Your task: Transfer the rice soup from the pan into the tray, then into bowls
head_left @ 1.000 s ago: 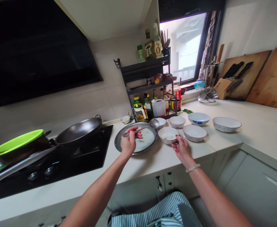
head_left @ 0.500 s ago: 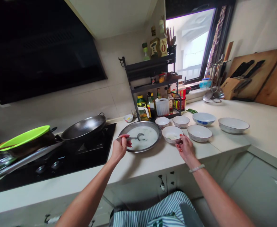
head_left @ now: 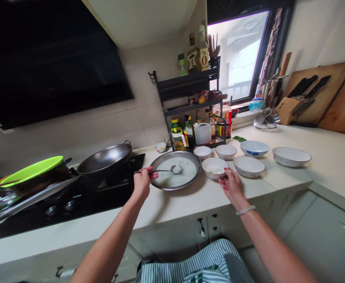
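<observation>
My left hand (head_left: 143, 182) is closed round the handle of a metal ladle (head_left: 163, 170). The ladle's bowl holds white liquid and sits at the surface of the milky soup (head_left: 172, 180), which has green bits in it. That soup fills a wide metal basin (head_left: 196, 179) on the counter. My right hand (head_left: 230, 181) grips the near right rim of a small white bowl (head_left: 212, 175) with a little soup in its bottom. Close around it stand a white bowl (head_left: 249, 169) on the right and two small bowls, one (head_left: 202, 154) behind the basin's edge and another (head_left: 225, 155) beside it.
Farther right are a blue-patterned bowl (head_left: 254, 153) and a wide white bowl (head_left: 292, 161). A wok (head_left: 104, 161) and a pot with a green strainer (head_left: 32, 173) rest on the stove at left. Behind stands a black spice rack (head_left: 187, 108); a knife block (head_left: 289, 110) is at back right.
The ladle has gone from above the basin's right edge, near the bowls, down into the soup, and now comes up filled. My left hand moved left; my right hand stayed on the bowl.
</observation>
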The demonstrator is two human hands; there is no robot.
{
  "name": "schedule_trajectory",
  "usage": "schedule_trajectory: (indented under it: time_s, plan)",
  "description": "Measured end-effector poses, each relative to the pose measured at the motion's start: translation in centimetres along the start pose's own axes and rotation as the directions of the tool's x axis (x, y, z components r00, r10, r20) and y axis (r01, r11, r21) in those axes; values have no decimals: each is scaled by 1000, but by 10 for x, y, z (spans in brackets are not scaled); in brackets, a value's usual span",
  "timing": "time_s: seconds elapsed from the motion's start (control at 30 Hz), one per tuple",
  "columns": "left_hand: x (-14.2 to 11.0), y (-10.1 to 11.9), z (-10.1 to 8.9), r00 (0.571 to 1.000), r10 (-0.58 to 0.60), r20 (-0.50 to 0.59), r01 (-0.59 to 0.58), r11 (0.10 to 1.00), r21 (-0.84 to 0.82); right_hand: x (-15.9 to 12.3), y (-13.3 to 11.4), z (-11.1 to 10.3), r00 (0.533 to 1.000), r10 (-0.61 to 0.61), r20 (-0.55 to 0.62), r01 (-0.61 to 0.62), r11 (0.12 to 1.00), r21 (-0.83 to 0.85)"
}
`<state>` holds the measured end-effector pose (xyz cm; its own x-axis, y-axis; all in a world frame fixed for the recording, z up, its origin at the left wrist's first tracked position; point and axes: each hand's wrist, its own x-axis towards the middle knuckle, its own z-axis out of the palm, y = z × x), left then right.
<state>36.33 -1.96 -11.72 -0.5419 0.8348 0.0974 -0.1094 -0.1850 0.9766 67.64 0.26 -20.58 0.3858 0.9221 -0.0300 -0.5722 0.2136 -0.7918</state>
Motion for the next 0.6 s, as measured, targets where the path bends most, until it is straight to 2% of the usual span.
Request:
schedule_trajectory:
  time_s: [0.6]
  plan:
    - [-6, 14, 12, 999, -34, -22, 34, 999, -22, 3, 3, -2, 1000, -5, -1, 5, 1000, -3]
